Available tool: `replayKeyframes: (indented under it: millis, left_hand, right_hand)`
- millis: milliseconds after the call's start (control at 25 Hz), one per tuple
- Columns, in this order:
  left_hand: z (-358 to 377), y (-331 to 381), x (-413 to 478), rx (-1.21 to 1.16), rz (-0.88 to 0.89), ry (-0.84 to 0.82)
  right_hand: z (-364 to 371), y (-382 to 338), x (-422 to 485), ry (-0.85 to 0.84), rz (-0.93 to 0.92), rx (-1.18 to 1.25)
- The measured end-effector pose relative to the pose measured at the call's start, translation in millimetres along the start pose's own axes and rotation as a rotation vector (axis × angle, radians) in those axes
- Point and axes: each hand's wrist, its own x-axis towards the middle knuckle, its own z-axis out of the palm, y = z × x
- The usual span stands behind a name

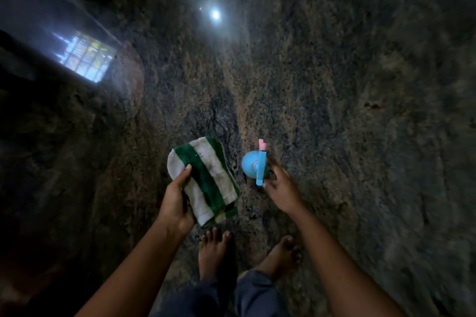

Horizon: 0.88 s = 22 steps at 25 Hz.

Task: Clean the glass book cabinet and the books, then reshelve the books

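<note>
Two hands: left [176,203] grips cloth [206,175]; right [282,190] at spray bottle [251,163] (blurred).

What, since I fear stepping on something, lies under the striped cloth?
The left hand grips the striped cloth from below, thumb on top; its fingers are hidden. Lower down lie the speckled floor and a bare foot. The floor patch straight beneath is covered.

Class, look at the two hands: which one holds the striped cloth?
The left hand, gripping the green-and-white cloth; the right hand is at a blue bottle instead.
</note>
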Motion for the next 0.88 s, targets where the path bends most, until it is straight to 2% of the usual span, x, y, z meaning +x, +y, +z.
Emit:
replayKeyframes:
  millis: [80,160,320,440,520,640,720,880]
  left_hand:
    - [9.8,6.0,-27.3,0.002,-0.013,0.010]
    - [20.3,14.7,-64.6,0.036,-0.026,0.030]
    - [46.4,46.1,-173.9,0.110,-0.018,0.096]
    - [57.3,76.0,-265.8,0.084,0.004,0.040]
    - [58.8,94.6,-314.5,0.045,0.029,-0.028]
    - [58.2,119.6,-370.2,-0.015,0.138,-0.135]
    - [52.9,141.5,-397.1,-0.072,0.242,-0.126]
    - [4.9,201.1,-417.5,-0.129,0.430,0.091]
  right_hand:
    - [-11.2,-25.1,-32.9,-0.023,0.195,0.172]
    - [-22.4,-54.9,-82.4,-0.129,0.272,0.277]
    - [-51.9,-144.0,-179.3,-0.233,0.271,0.565]
    - [-75.9,-222.4,-240.7,-0.305,0.183,0.754]
    - [-81.4,-272.4,-271.7,-0.422,0.092,0.740]
    - [-81.5,-343.9,-308.3,-0.552,-0.024,0.568]
    - [-72.8,-388.3,-318.6,-0.520,-0.060,0.467]
    - [-34.7,-476.2,-304.2,-0.332,-0.144,0.409]
